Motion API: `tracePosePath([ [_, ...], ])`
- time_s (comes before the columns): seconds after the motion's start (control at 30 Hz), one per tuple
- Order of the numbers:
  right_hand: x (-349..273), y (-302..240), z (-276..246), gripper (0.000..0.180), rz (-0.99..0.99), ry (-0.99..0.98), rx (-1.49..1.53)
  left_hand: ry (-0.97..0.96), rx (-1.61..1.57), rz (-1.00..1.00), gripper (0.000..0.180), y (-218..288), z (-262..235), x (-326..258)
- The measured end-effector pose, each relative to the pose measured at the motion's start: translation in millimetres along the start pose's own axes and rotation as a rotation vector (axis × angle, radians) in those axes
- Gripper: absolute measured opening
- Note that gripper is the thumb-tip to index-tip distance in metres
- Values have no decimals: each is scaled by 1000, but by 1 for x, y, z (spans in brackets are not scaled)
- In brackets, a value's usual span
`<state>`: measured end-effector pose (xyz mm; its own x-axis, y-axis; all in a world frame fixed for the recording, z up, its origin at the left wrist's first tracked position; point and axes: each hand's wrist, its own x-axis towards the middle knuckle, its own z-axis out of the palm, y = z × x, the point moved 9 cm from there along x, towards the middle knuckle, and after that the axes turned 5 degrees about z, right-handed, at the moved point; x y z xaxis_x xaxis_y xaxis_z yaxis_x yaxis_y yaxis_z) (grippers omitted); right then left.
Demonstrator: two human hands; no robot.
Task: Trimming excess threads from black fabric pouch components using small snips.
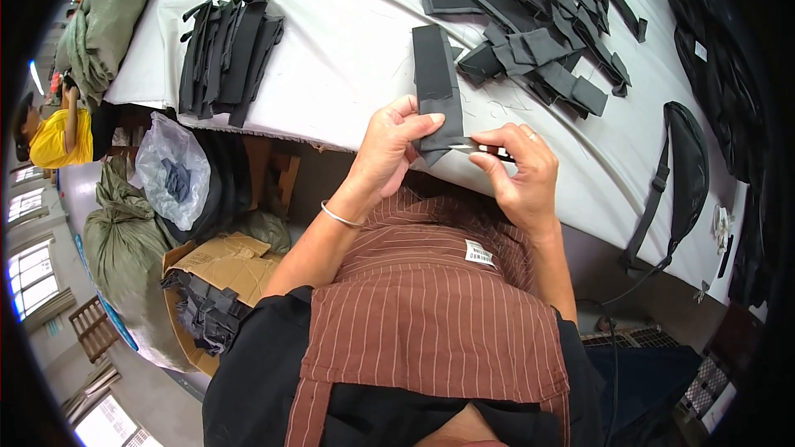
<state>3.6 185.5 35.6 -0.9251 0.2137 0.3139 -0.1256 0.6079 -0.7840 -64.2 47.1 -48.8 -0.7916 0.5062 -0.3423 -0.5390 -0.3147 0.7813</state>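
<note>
— Brown striped apron (pixel 439 348) nearest, over a black shirt (pixel 257 364). Pale label (pixel 479 253) on the apron. Hands?
— Both at work, by the near edge of the white-covered surface (pixel 348 50).
— Left hand (pixel 391 145)?
— Grip pinching a dark strip (pixel 436 66), thumb on top, close to the strip's near end. Far end points away from the body. Bracelet (pixel 340 218) at the wrist.
— Right hand (pixel 527 174)?
— Grip pinching a slim tool (pixel 497 151) with a dark handle between thumb and fingers. Light tip meets the strip's right edge, near the bottom; whether it enters the cloth, cannot tell.
— Around them?
— Loose heap of dark strips (pixel 538 33) beyond, to the right. Neater bundle (pixel 232 58), far left, laid roughly side by side. Black waist bag (pixel 686 170) near the right edge.
— Below, left?
— Open cardboard box (pixel 236 257) with dark cloth pieces (pixel 211 310) inside.
</note>
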Motion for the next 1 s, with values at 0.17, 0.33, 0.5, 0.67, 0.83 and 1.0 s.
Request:
tracePosePath([
  [0.17,1,-11,13,17,-79,-46,-117,-4,33,18,20,-1,-1,0],
  [0.33,0,-11,14,17,-129,-69,-207,-6,37,25,20,1,1,-1],
  [0.5,4,22,14,31,273,-32,357,-5,64,40,23,2,2,-2],
  [0.67,8,38,44,22,501,-248,663,-194,92,118,41,1,18,-9],
  [0.83,-3,13,28,31,177,-239,303,-283,-178,15,55,3,21,-12],
  [1.0,-7,10,25,39,151,-226,284,-292,-419,-32,54,11,32,-16],
])
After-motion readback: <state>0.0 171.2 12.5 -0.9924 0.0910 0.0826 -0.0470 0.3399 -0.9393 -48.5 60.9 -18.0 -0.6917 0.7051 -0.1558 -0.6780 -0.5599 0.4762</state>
